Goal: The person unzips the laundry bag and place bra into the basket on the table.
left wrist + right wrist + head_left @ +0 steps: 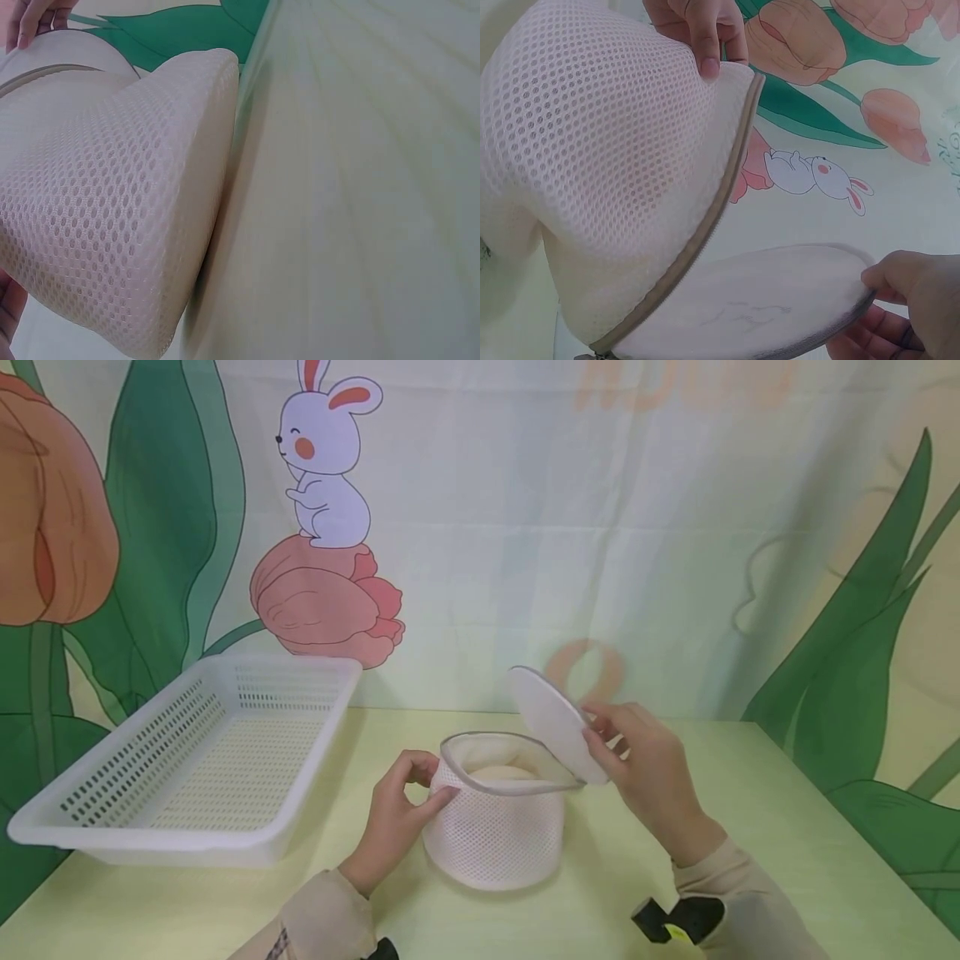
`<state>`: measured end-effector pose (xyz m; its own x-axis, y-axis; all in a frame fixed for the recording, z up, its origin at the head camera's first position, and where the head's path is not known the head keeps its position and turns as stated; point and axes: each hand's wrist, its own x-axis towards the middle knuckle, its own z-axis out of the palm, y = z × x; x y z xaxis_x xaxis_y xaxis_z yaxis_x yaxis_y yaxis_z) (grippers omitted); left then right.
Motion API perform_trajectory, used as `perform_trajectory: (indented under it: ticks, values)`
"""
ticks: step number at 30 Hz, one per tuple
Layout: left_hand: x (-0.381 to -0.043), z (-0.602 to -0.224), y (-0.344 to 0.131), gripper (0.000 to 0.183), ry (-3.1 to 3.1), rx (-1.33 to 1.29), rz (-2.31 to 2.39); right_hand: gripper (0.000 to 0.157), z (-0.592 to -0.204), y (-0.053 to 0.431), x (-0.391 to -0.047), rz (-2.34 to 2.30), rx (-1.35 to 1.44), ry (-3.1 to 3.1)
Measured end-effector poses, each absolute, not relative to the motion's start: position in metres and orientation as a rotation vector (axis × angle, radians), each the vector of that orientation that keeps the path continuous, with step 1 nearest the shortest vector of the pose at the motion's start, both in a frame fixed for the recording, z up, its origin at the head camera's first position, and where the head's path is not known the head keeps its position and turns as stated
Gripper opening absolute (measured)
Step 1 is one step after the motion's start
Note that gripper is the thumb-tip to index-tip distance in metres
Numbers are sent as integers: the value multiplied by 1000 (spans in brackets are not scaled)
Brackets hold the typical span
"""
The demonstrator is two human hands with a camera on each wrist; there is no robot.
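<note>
A white round mesh laundry bag (495,839) stands on the table with its zippered top unfastened. My left hand (405,814) holds the bag's left side at the rim, thumb on the front. The round lid (551,718) is tilted up on the right, still joined to the bag at that side. Its edge is pinched between the thumb and fingers of my right hand (645,768). Inside the opening a pale rounded surface (502,772) shows. In the right wrist view the grey-brown zipper (697,240) runs along the rim of the mesh.
To the left, a white plastic basket (277,827) with slotted walls stands on the pale yellow-green table (645,902). Behind the table hangs a cloth (465,527) printed with tulips, leaves and a rabbit.
</note>
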<state>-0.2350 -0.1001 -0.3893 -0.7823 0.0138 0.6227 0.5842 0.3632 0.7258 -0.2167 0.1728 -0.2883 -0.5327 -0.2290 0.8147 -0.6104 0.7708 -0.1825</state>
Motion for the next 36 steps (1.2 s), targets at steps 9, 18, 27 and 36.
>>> perform_trajectory:
  ticks: [9, 18, 27, 36]
  values:
    - [-237, -391, -99, 34, -2086, -543, -1410, 34, -288, 185, -217, 554, 564, -2164]
    - [-237, -391, -99, 34, -2087, -544, -1410, 35, -289, 197, -217, 536, 498, -2189]
    - [-237, -390, -99, 34, -2094, -548, -1414, 34, -293, 210, -217, 549, 433, -2220]
    - [-236, -391, -100, 34, -2103, -535, -1376, 38, -299, 219, -215, 607, 372, -2274]
